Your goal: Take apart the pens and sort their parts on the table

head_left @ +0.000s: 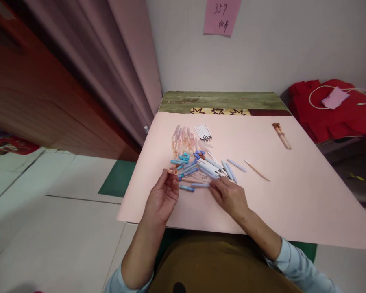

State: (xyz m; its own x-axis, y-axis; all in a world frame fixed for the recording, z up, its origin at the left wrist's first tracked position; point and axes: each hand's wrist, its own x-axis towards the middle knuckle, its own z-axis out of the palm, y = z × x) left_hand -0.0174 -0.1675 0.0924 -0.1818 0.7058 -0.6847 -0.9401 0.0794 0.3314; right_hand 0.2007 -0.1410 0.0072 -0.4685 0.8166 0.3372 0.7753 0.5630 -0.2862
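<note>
My left hand (164, 195) is closed around a short tan pen barrel (172, 172), its hollow end facing right, above the left side of the pile. My right hand (231, 197) has its fingers pinched at the right end of a lavender pen barrel (199, 185) low on the table. Between the hands lies a heap of pen parts: blue barrels (189, 167), white refills (212, 167) and teal caps (184, 156). Behind them are clear pinkish barrels (183, 138) and a row of white refills with dark tips (203, 132).
A tan pen with a white end (258, 170) lies alone right of the heap. Assembled pens with brown tops (282, 136) rest farther right on the pink sheet (299, 191). Red cloth (320, 114) with a white cable sits beyond the table's right edge. A curtain (125, 53) hangs at left.
</note>
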